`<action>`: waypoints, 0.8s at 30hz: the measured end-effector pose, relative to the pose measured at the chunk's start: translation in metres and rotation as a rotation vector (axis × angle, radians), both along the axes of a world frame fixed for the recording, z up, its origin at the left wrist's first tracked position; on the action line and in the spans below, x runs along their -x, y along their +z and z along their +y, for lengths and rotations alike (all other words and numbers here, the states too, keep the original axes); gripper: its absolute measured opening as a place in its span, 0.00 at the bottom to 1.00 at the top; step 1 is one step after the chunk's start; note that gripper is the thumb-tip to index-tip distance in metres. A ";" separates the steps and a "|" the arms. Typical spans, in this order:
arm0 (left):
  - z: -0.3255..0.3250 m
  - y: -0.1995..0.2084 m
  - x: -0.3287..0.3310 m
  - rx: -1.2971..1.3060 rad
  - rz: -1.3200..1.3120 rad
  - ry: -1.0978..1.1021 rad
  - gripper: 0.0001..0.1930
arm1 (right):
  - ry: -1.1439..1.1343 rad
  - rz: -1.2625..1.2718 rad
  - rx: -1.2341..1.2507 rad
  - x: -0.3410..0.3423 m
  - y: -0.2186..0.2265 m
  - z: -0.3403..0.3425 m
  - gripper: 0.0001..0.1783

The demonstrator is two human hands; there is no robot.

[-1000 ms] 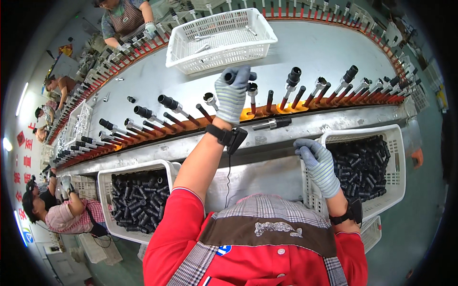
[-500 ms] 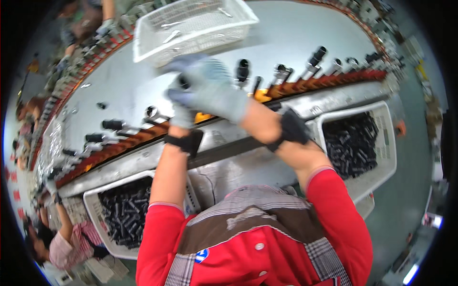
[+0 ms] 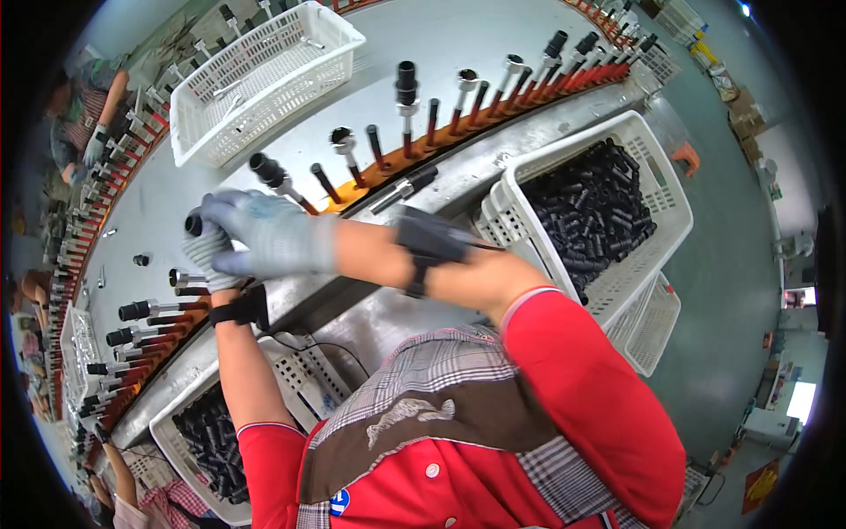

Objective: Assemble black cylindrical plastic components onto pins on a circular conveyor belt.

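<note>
Both my hands wear grey gloves and meet above the left part of the table edge. My left hand (image 3: 208,256) is closed around a black cylindrical sleeve (image 3: 193,224), whose end shows above the fingers. Against it presses my right hand (image 3: 273,234), fingers curled over the left hand; what lies inside its grip is hidden and slightly blurred. Just right of them, a black sleeve on a chrome socket (image 3: 273,172) leans on a rod of the curved rack (image 3: 388,172). A chrome socket (image 3: 343,139) tops another rod. To the left, more chrome sockets (image 3: 181,280) carry black sleeves.
A white basket (image 3: 181,132) with a few metal pieces stands on the table. Crates of black sleeves sit at my right (image 3: 677,212) and left (image 3: 163,441). A chrome and black piece (image 3: 405,189) lies along the metal edge. Another person (image 3: 88,115) works across the table.
My joined hands have moved left along the rack, uncovering sockets and rods that were behind them. The whole view has turned, shifting the basket left.
</note>
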State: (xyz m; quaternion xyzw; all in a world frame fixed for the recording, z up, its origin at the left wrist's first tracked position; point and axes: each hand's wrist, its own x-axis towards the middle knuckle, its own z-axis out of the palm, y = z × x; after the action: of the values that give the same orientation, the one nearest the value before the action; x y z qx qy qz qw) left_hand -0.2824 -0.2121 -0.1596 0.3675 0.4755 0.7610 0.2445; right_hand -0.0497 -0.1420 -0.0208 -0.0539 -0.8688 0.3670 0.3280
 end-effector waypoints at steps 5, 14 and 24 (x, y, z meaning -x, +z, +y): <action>-0.016 0.064 -0.052 0.314 0.366 0.478 0.19 | -0.295 -0.178 0.150 -0.236 0.034 0.064 0.15; -0.075 0.055 -0.177 0.620 0.352 0.358 0.20 | -1.069 -0.981 0.383 -0.526 -0.198 0.215 0.19; 0.015 0.076 -0.315 0.697 0.509 -0.093 0.16 | -0.690 -1.074 0.230 -0.442 -0.197 0.160 0.25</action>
State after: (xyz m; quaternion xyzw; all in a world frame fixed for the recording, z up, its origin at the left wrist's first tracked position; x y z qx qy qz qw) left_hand 0.0324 -0.1966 -0.0837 0.4600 0.7320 0.4282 0.2630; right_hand 0.3926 0.0183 -0.2175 -0.5408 -0.7999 0.2530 -0.0608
